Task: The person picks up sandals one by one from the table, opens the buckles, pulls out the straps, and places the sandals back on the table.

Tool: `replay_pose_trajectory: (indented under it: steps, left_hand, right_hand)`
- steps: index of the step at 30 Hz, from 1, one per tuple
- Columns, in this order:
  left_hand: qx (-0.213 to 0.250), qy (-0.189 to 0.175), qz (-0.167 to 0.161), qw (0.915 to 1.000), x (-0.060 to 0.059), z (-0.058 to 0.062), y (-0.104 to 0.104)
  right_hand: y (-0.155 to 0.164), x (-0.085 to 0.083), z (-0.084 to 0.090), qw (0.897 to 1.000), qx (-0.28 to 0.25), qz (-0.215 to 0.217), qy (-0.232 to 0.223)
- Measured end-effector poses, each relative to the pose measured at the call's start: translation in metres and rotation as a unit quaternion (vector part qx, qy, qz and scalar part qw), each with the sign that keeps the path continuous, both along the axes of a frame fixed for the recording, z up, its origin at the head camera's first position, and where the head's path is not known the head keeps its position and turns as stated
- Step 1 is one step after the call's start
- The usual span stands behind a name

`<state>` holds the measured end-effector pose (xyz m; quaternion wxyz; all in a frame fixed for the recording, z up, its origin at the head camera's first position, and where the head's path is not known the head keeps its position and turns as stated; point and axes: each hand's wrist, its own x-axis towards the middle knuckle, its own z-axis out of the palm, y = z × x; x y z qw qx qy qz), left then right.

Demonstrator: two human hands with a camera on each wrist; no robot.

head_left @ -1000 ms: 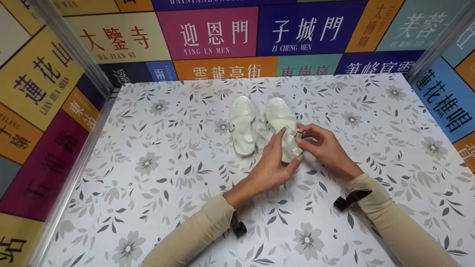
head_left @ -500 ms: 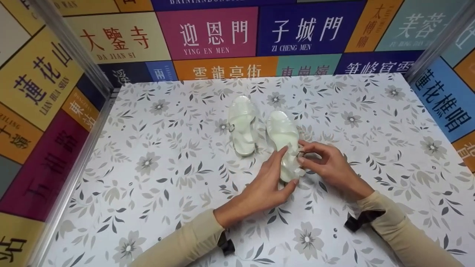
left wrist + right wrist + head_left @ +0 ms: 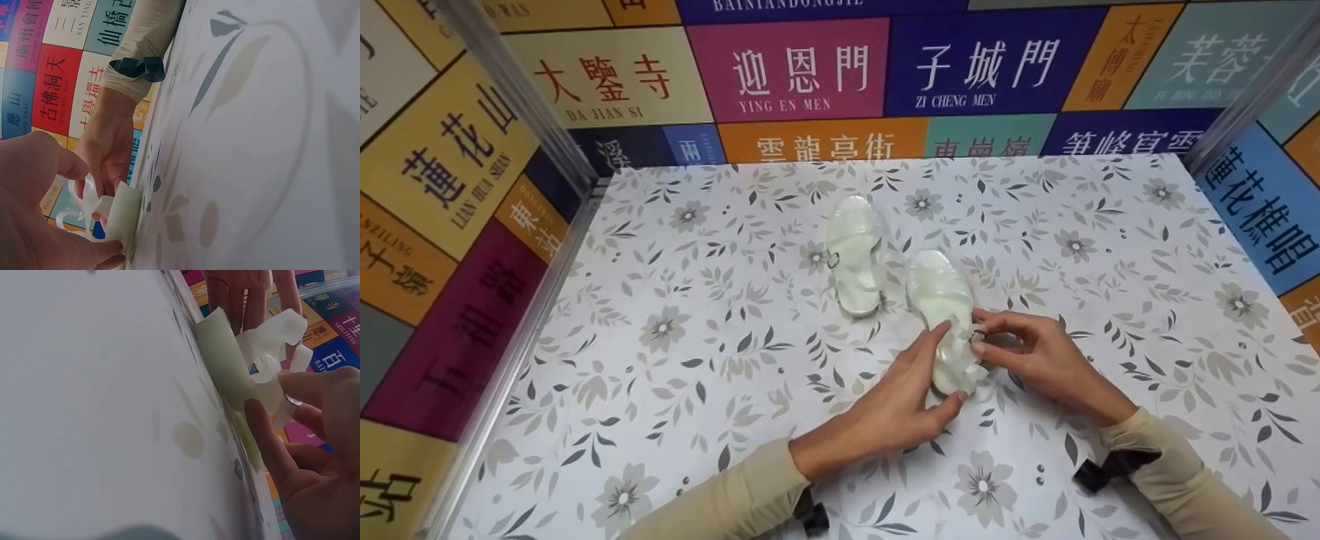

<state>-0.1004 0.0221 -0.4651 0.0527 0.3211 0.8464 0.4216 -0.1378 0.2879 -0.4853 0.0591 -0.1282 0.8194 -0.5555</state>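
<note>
Two pale, pearly sandals are on the table. The right-hand sandal point(image 3: 934, 285) sits nearer the person, between both hands. My left hand point(image 3: 896, 405) grips its heel end from the left, thumb at the back of the heel and fingers along the side. From the other side my right hand point(image 3: 1046, 364) pinches the ankle strap at its small metal buckle point(image 3: 976, 337). In the right wrist view the thick heel point(image 3: 222, 360) and curling straps point(image 3: 281, 329) show between the hands. The other sandal point(image 3: 855, 225) lies farther back to the left, its buckle fastening on the left side.
A white cloth with grey flowers and leaves covers the table point(image 3: 682, 405). Behind it stands a panel wall point(image 3: 787, 67) of coloured blocks with lettering, and side panels point(image 3: 457, 165) rise at left and right. Dark wrist mounts point(image 3: 1114, 469) sit on the sleeves.
Both hands have drawn the right-hand sandal toward the person, out of line with the other one. The left-hand sandal stays in place on the cloth.
</note>
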Motion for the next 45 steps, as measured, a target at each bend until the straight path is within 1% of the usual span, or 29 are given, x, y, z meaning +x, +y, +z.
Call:
replay_pose_trajectory:
  steps: [5, 7, 9, 11, 13, 16, 19, 24, 27, 29, 32, 35, 39, 42, 45]
  left_hand:
    - [-0.013, -0.042, 0.020, 0.9988, 0.001, -0.003, -0.002]
    - [-0.015, -0.051, 0.028, 0.9982, 0.001, -0.004, -0.003]
    - [-0.014, -0.045, 0.034, 0.9983, -0.001, -0.005, -0.003]
    - [-0.012, -0.029, 0.040, 0.9987, -0.004, -0.005, -0.002]
    - [-0.008, -0.010, 0.048, 0.9988, -0.008, -0.004, 0.000]
    - [0.002, 0.008, 0.057, 0.9984, -0.016, -0.001, 0.005]
    - [0.013, 0.028, 0.042, 0.9986, -0.027, 0.003, 0.010]
    - [0.005, 0.069, -0.017, 0.9975, -0.054, 0.008, 0.021]
    - [-0.004, 0.076, -0.031, 0.9966, -0.069, 0.008, 0.025]
    - [0.000, 0.067, -0.035, 0.9971, -0.075, 0.004, 0.025]
    - [0.024, 0.034, -0.049, 0.9979, -0.081, -0.005, 0.024]
    - [0.050, 0.002, -0.059, 0.9970, -0.083, -0.012, 0.022]
    - [0.056, -0.018, -0.052, 0.9969, -0.084, -0.015, 0.019]
    - [0.050, -0.029, -0.043, 0.9974, -0.084, -0.014, 0.018]
    - [0.043, -0.027, -0.043, 0.9978, -0.083, -0.015, 0.017]
  right_hand:
    - [0.002, -0.001, -0.001, 0.999, 0.031, -0.001, 0.011]
    - [0.004, -0.002, -0.001, 0.999, 0.040, 0.002, 0.009]
    - [0.007, -0.003, -0.001, 0.999, 0.044, 0.008, 0.003]
    - [0.010, -0.004, -0.001, 0.999, 0.044, 0.014, -0.004]
    - [0.012, -0.005, -0.001, 0.999, 0.041, 0.014, -0.009]
    - [0.015, -0.008, -0.004, 0.999, 0.030, 0.016, -0.010]
    - [0.016, -0.012, -0.007, 0.999, 0.008, 0.032, -0.006]
    - [0.020, -0.018, -0.014, 0.995, -0.034, 0.096, -0.016]
    - [0.023, -0.020, -0.015, 0.990, -0.046, 0.129, -0.022]
    - [0.025, -0.021, -0.015, 0.988, -0.055, 0.145, -0.024]
    - [0.027, -0.021, -0.014, 0.984, -0.077, 0.157, -0.029]
    - [0.029, -0.021, -0.016, 0.981, -0.097, 0.167, -0.030]
    - [0.029, -0.021, -0.017, 0.977, -0.114, 0.178, -0.019]
    - [0.027, -0.021, -0.018, 0.979, -0.107, 0.171, -0.017]
    - [0.026, -0.020, -0.019, 0.984, -0.090, 0.155, -0.025]
